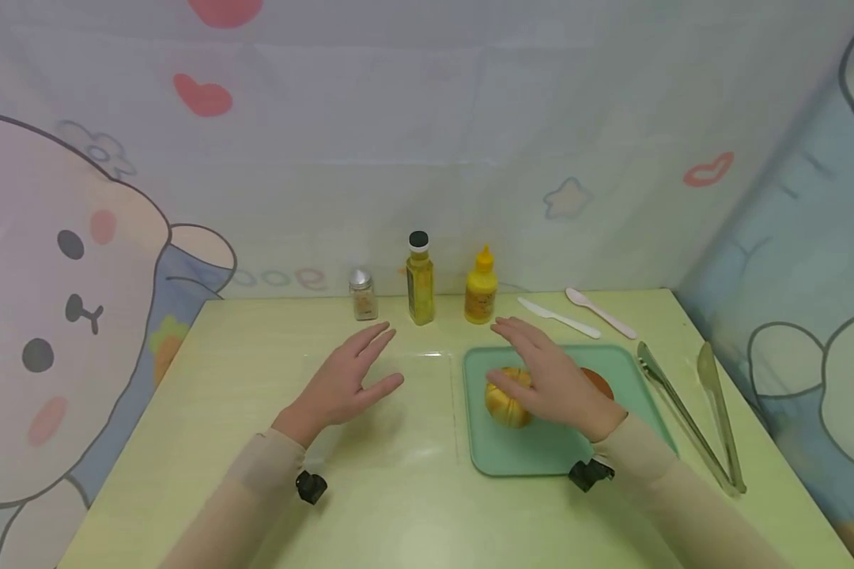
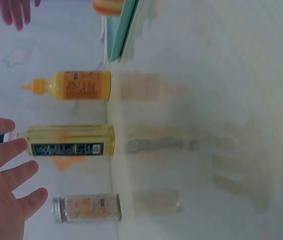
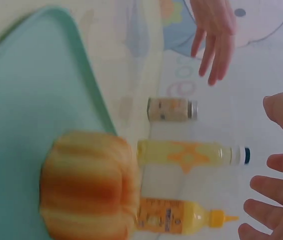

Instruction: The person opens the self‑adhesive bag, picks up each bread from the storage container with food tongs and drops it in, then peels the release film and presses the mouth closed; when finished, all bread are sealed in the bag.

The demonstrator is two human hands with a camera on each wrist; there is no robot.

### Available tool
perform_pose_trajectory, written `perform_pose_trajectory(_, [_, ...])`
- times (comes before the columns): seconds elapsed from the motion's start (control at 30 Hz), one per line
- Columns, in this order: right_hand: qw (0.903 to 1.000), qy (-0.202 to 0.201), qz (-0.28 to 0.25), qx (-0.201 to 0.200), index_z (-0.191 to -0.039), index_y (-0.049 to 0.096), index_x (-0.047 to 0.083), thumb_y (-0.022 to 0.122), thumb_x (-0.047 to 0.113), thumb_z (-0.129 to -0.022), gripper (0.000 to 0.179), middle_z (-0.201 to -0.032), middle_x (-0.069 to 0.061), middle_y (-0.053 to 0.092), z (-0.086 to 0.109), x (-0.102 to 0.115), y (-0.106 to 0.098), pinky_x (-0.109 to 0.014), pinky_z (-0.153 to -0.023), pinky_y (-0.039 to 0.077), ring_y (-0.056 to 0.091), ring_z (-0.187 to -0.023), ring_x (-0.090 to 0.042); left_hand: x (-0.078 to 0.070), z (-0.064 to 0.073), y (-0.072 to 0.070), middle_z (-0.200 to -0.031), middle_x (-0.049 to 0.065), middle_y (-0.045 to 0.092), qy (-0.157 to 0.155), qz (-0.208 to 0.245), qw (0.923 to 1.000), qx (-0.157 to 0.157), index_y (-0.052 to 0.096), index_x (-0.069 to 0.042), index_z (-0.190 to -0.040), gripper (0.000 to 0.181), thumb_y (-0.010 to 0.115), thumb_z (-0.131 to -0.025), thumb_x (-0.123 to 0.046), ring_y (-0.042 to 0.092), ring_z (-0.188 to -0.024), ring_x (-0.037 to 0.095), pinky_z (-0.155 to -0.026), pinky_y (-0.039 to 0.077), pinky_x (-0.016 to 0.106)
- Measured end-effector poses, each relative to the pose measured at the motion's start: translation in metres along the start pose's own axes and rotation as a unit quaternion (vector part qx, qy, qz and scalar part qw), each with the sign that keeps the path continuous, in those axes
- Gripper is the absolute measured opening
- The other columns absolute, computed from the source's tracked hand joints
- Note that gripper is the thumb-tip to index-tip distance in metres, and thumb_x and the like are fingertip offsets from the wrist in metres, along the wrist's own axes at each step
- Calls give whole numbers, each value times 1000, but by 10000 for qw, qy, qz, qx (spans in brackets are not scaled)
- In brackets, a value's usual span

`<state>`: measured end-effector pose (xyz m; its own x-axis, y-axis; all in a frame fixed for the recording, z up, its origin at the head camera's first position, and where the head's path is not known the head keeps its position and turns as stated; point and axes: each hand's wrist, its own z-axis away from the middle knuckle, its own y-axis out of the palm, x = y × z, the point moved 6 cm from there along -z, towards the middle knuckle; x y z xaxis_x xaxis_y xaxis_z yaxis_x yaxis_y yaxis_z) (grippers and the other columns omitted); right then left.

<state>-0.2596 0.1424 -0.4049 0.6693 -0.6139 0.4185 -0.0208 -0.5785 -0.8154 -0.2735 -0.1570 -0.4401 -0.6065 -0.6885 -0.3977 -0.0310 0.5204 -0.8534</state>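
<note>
Fingers extended, my left hand (image 1: 341, 383) is raised over a clear rectangular sheet (image 1: 423, 446) on the table and holds nothing. My right hand (image 1: 551, 383) hovers above a green tray (image 1: 523, 457), also holding nothing, its fingers spread. On the tray a golden bread bun (image 1: 501, 411) sits partly under the right thumb in the head view; the right wrist view shows the bun (image 3: 89, 185) whole except its lower edge. A brown round item (image 1: 599, 382) is mostly hidden behind the right hand.
Along the back stand a shaker (image 1: 363, 296), an oil bottle (image 1: 421, 284) and a yellow squeeze bottle (image 1: 481, 292). A white plastic knife (image 1: 561, 318) and a pink spoon (image 1: 601, 313) lie behind the tray. Metal tongs (image 1: 719, 427) lie at the right. A printed cloth (image 1: 398, 118) hangs behind.
</note>
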Motion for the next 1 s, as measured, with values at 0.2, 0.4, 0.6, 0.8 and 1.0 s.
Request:
perform_pose_trajectory(0.2, [9994,-172,-139,276,-150,55,6,73,32,-100,59,-154,-16,54,-5,18,29,-55,-114,46,50,-144,-36,-10,4,23,-164,16,42,132,0,9996,251,47,-1,-156,70,62,-104,-45,39,-152,40,-122,34,57])
perform_pose_trajectory(0.4, [9966,-436,-242,658,-142,61,1,75,27,-100,52,-142,-14,64,-8,29,57,-50,-111,50,60,-134,-32,-21,3,47,-160,20,46,302,-62,9980,549,52,3,-152,65,61,-105,-42,42,-147,47,-120,37,60])
perform_pose_trajectory(0.6, [9887,-611,91,1369,-131,67,0,72,21,-101,37,-134,-13,68,-8,29,87,-45,-109,52,64,-127,-30,-22,2,69,-160,20,47,42,-353,9928,1146,54,4,-150,60,54,-109,-41,41,-147,50,-121,35,60])
perform_pose_trajectory(0.8, [9837,-608,237,1676,-123,70,-2,74,13,-99,29,-126,-14,69,-6,24,107,-44,-103,56,67,-117,-29,-16,6,85,-163,18,43,-239,-716,9853,1531,52,-1,-152,57,53,-110,-40,39,-148,48,-119,35,64])
perform_pose_trajectory(1.0, [9807,-659,694,1707,-112,71,1,73,11,-97,19,-117,-11,71,-7,21,122,-42,-98,57,68,-108,-26,-13,11,91,-164,16,40,-241,-1046,9796,1697,52,-4,-153,57,58,-109,-40,38,-148,45,-114,37,70])
